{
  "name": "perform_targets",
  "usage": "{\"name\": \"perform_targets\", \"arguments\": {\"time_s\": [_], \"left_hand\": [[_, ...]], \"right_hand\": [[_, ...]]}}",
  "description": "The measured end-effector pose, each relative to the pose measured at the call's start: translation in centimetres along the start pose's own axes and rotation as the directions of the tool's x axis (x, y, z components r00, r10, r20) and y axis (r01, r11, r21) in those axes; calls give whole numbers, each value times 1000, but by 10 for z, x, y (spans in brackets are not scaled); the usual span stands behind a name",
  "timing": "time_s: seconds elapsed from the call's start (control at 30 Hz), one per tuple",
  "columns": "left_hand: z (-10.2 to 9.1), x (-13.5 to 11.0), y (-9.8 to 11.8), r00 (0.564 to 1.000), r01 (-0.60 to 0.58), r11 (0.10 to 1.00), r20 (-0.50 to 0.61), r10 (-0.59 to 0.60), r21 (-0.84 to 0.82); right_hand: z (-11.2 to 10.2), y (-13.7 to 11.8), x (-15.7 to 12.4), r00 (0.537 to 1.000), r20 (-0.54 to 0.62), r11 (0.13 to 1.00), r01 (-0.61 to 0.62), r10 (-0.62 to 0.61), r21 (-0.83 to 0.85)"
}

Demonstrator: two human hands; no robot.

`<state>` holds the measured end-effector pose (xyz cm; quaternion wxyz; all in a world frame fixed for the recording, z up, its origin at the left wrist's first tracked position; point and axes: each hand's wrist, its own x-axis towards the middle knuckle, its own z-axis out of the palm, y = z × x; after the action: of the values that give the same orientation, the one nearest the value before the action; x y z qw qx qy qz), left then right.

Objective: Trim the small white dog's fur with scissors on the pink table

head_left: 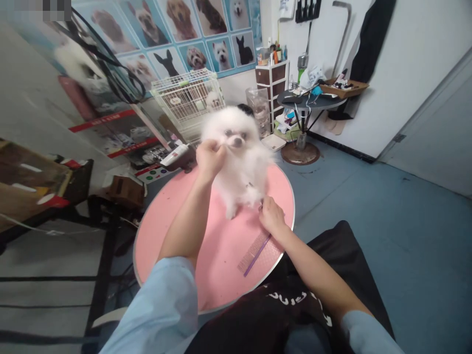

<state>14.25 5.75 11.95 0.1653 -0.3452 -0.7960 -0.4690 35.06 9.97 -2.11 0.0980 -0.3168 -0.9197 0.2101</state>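
A fluffy white dog (241, 169) sits upright on a round pink grooming table (169, 221), facing me. With the fingers closed, my left hand (211, 158) grips the fur at the side of its muzzle. My right hand (272, 215) is closed beside the dog's front paw, low over the table. Small dark metal parts by its fingers look like scissors (261, 202), mostly hidden by the hand and white fur. Below that hand, a metal comb with a purple spine (257, 254) lies flat on the table.
Behind the dog stands a wire cage (188, 101) with another white dog inside. A clipper (175, 155) rests at the table's far left edge. Back right are a drawer tower (273, 81) and a small round table (311, 102) with a wooden tray (344, 88).
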Motion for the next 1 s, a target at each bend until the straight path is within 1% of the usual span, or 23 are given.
{"name": "perform_targets", "arguments": {"time_s": [0.1,0.27,0.37,0.43,0.6,0.73,0.87,1.0], "left_hand": [[1,0,-2,999,-30,999,23,30,-21],[6,-1,-2,992,-107,993,69,109,-39],[9,-2,0,988,-136,990,69,138,-30],[11,-3,3,986,-147,989,77,148,-15],[10,-2,7,985,-149,989,90,148,0],[2,1,8,984,-156,987,85,158,-36],[-9,2,8,989,-113,993,91,114,-13],[-15,-2,10,994,-79,997,75,77,17]], "right_hand": [[4,-5,1,998,-56,999,-13,10,-51],[14,-8,-1,998,-17,998,-62,62,10],[15,-11,-1,995,-88,998,-59,57,-23],[14,-14,0,992,-107,998,-63,61,-23],[14,-19,-2,998,-30,994,-55,58,94],[8,-24,1,999,-37,994,-6,10,106],[-2,-28,0,1000,22,981,2,-6,195],[-19,-28,-3,999,-13,989,52,-51,141]]}}
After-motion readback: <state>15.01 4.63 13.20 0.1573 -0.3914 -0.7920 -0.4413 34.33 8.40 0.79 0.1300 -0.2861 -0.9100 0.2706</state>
